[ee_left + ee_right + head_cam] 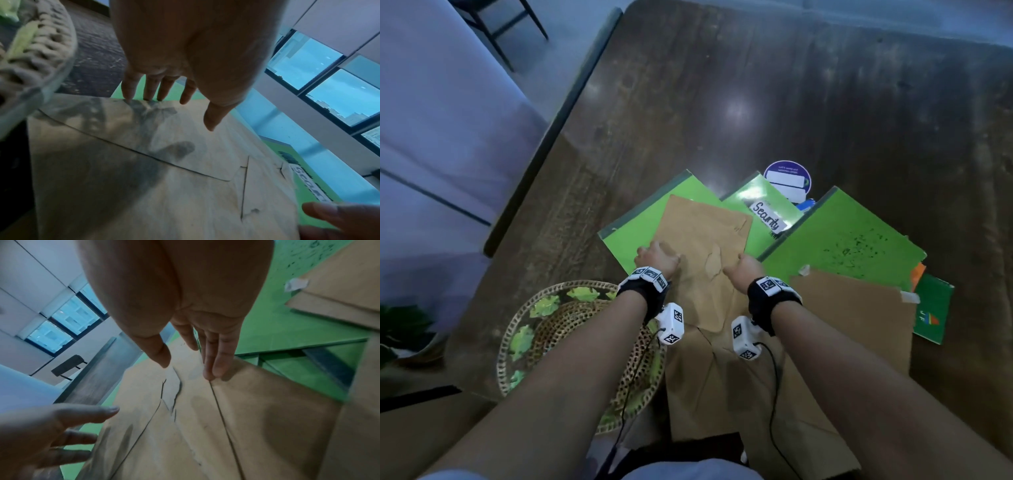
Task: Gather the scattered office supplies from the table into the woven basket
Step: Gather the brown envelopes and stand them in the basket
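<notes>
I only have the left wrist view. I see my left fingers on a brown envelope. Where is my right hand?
Observer: Your right hand rests with straight fingers on the same brown envelope, beside your left hand.
Operator: Where is the basket?
Observer: The woven basket sits left of the envelope, under your left forearm.
Operator: What lies further right?
Observer: A speckled green folder with a cardboard sheet overlapping its near edge.

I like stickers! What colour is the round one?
Purple, with white boxes: the round sticker, best in the head view.
</notes>
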`<action>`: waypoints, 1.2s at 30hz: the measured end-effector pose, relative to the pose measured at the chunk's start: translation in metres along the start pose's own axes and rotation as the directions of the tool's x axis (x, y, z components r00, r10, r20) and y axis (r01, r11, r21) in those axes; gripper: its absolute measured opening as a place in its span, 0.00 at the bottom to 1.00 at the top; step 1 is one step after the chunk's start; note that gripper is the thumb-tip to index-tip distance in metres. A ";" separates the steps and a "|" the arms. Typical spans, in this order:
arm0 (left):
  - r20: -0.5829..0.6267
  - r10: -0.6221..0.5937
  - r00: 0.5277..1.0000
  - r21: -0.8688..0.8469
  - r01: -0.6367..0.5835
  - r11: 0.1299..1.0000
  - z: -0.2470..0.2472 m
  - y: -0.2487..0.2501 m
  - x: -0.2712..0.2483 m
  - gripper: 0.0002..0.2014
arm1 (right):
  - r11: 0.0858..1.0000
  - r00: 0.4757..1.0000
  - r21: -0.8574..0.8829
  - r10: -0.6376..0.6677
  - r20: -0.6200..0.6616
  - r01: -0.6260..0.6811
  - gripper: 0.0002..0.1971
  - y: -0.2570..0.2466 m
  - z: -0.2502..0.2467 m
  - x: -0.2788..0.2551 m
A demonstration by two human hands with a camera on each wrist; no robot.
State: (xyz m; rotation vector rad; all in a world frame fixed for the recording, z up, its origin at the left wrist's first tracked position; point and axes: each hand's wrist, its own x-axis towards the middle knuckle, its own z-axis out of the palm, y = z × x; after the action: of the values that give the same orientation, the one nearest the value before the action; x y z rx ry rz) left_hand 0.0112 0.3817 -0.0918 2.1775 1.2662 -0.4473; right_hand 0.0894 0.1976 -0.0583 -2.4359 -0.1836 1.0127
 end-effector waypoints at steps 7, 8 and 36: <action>-0.044 -0.032 0.999 -0.044 0.030 0.999 -0.014 -0.011 0.022 0.25 | 0.986 0.991 0.144 0.102 -0.091 -0.089 0.15 -0.006 0.010 0.025; -0.052 -0.003 0.999 -0.081 -0.002 0.997 -0.017 -0.011 0.024 0.21 | 0.984 0.990 0.155 0.103 -0.100 -0.086 0.13 -0.005 0.008 0.025; 0.254 0.462 0.850 -0.168 -0.431 0.886 0.140 0.093 -0.192 0.03 | 0.940 0.870 0.158 0.341 -0.357 -0.303 0.18 0.268 -0.117 -0.098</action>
State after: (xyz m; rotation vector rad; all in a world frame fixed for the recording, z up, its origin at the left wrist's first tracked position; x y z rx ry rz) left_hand -0.0031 0.1280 -0.0670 2.1332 0.5819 -0.4676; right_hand 0.0839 -0.1106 -0.0572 -2.5649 0.4106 0.6325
